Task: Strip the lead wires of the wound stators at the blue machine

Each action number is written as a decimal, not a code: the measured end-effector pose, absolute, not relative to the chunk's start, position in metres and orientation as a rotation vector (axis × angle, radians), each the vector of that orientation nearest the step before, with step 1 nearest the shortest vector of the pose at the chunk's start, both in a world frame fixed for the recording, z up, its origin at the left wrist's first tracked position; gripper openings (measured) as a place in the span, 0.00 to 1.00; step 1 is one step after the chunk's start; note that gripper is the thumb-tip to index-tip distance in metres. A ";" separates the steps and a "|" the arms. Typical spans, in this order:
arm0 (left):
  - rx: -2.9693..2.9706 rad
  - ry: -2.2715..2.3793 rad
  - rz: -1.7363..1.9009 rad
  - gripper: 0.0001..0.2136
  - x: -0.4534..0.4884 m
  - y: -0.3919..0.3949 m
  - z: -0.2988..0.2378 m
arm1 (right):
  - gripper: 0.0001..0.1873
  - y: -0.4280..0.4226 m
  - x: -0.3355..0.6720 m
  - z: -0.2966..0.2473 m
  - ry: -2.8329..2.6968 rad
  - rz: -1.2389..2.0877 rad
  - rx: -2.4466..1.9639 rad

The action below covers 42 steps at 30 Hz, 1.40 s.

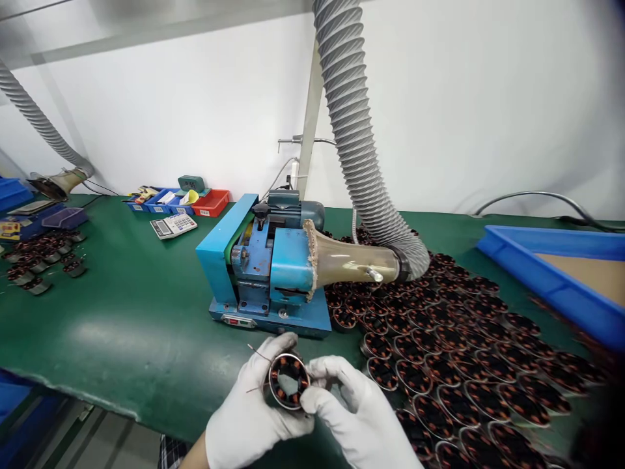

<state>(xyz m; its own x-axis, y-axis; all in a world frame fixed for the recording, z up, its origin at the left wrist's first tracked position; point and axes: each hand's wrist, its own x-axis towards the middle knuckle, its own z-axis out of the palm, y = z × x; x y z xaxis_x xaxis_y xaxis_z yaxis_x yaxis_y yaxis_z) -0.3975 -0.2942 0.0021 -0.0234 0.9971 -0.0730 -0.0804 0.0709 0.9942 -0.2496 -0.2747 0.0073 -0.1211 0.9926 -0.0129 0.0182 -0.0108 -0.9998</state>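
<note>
Both my hands wear white gloves and hold one round motor stator (289,381) with copper windings and thin wire leads sticking out to the left. My left hand (249,410) cups it from the left and below. From the right, my right hand (359,410) pinches its rim with thumb and fingers. The stator sits just above the near edge of the green bench, in front of a blue benchtop machine (266,273).
Many similar stators (454,352) cover the bench to the right. A grey ribbed extraction hose (359,150) with a beige funnel reaches the machine. A blue tray (561,273) lies at right; a calculator (173,225), small bins (195,202) and more stators (39,257) at left.
</note>
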 end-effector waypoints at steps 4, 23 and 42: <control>1.441 1.206 1.201 0.29 -0.397 -0.299 -0.004 | 0.16 -0.271 -0.244 0.017 -0.996 1.492 -1.124; 1.656 1.210 1.457 0.23 -0.388 -0.304 -0.016 | 0.13 -0.237 -0.249 0.013 -0.462 1.411 -0.802; 0.963 1.501 1.478 0.17 -0.360 -0.218 -0.029 | 0.15 -0.204 -0.291 -0.030 -1.061 1.124 -1.187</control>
